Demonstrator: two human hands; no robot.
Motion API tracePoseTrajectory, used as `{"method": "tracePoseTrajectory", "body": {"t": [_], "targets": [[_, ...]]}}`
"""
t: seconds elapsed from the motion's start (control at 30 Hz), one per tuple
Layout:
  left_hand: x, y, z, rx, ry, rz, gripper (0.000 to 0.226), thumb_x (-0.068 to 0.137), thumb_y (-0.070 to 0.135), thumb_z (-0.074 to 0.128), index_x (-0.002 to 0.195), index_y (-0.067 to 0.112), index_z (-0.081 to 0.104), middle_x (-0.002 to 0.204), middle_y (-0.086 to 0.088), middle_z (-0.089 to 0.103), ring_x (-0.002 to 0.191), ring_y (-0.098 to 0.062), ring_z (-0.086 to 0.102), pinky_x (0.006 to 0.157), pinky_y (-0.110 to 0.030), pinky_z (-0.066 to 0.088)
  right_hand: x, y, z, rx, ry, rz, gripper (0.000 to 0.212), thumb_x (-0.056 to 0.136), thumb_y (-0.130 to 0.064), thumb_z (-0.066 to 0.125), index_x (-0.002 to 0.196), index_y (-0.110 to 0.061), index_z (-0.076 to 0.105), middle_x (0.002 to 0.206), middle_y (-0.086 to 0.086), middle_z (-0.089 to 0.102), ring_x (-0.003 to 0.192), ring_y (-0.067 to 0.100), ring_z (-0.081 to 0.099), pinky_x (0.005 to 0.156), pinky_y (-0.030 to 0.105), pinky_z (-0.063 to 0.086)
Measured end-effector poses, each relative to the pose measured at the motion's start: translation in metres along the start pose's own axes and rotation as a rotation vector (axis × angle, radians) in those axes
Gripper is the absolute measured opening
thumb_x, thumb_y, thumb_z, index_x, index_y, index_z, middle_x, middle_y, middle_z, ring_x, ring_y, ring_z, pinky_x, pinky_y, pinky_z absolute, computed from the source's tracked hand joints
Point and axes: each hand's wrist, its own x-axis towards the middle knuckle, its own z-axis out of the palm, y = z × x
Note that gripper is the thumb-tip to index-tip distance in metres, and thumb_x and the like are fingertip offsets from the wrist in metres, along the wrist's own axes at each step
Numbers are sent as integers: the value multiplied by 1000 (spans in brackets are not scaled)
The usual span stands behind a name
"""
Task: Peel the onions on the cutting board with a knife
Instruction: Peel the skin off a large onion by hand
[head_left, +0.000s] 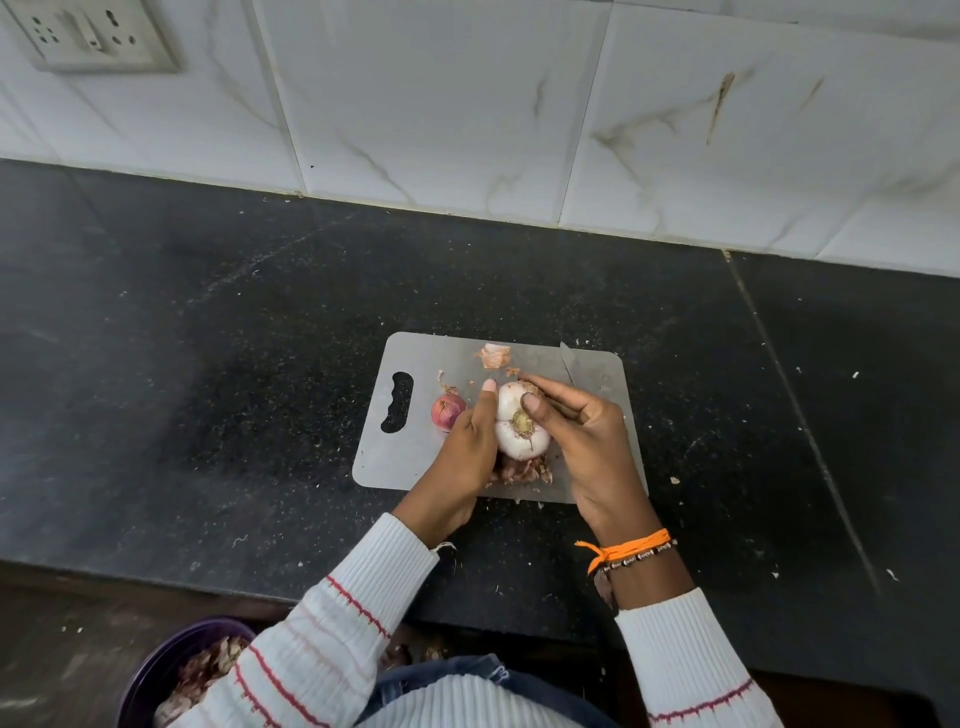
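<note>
Cutting board (410, 467): thin, grey, rounded corners, with a wavy slot handle at its left end; it lies flat on the countertop.
Peeled onion (521, 422): pale, glossy, double-lobed, root end with dry brownish fibres facing up; held over the middle of the board between both hands.
Left hand (470, 447): curled around the onion's left side, thumb straight and pressed to the bulb.
Right hand (584, 431): closed on the knife, thumb tip on the root area, forefinger over the onion's top.
Knife (568, 364): narrow metal blade pointing away past the fingers; handle hidden in the fist.
Unpeeled onion (448, 410): small, round, reddish-purple papery skin, on the board beside the left hand.
Peels (493, 356): thin, curled, tan flakes at the far edge; another heap under the held onion.
Countertop (208, 364): black speckled stone, littered with skin crumbs.
Bowl (156, 670): dark purple, round, holding peels, at lower left.
</note>
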Motion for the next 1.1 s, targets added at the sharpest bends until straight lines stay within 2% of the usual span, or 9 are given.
{"method": "tracePoseTrajectory", "body": {"t": [0.13,0.3,0.4,0.57,0.7,0.83,0.9,1.0,1.1], "targets": [[0,0,1,-9,-19,-13,57,102,43,18,74,11,56,54,-8,54,36,-7,41,37,-13,31,1,0,-6,14,-29,5,27,86,-2,61,110,-12,65,106,5,70,101,15,67,79,22,55],[3,-1,-1,-1,-20,-29,60,102,45,18,79,9,60,62,-15,55,36,-7,40,36,-14,29,3,0,-17,13,-110,54,27,90,-2,53,111,-13,65,117,7,66,113,18,61,95,32,51],[5,0,-2,-2,-19,-39,57,101,46,18,81,12,59,59,-12,56,36,-7,38,34,-14,27,2,-2,-20,20,-132,68,31,89,-1,55,118,-9,62,120,10,65,114,19,61,96,34,50],[3,0,1,-9,-12,-13,52,102,42,20,78,14,56,48,-1,54,35,-6,39,35,-12,28,-1,0,-6,37,35,58,22,84,1,63,98,-15,68,103,7,71,100,20,67,85,32,55],[0,0,4,26,-3,33,50,103,36,20,79,14,57,48,5,58,38,0,49,39,-10,34,-1,2,5,84,148,68,14,81,0,66,82,-14,67,85,2,71,83,15,68,71,27,56],[0,-4,3,72,6,37,53,102,41,23,77,10,58,55,-1,58,41,-3,47,41,-13,35,-1,2,12,111,227,60,11,81,-3,69,74,-10,63,78,5,67,75,15,66,63,26,55],[0,-6,4,66,-10,14,54,101,44,24,76,9,57,55,-5,55,40,-7,43,39,-16,33,-2,2,13,95,267,72,19,79,-11,72,68,-9,58,71,6,64,66,15,65,57,29,54],[-1,-5,8,24,-22,-27,53,101,45,26,75,11,57,53,-4,55,38,-8,41,37,-15,32,0,1,7,84,260,97,25,82,-21,70,69,-6,56,70,12,60,68,22,62,62,37,53],[1,-1,8,-5,-29,-31,56,101,44,24,74,11,60,48,-2,57,36,-7,40,35,-13,31,0,-1,0,143,175,119,20,90,-20,60,78,-4,63,78,12,64,75,20,64,67,34,55]]}}
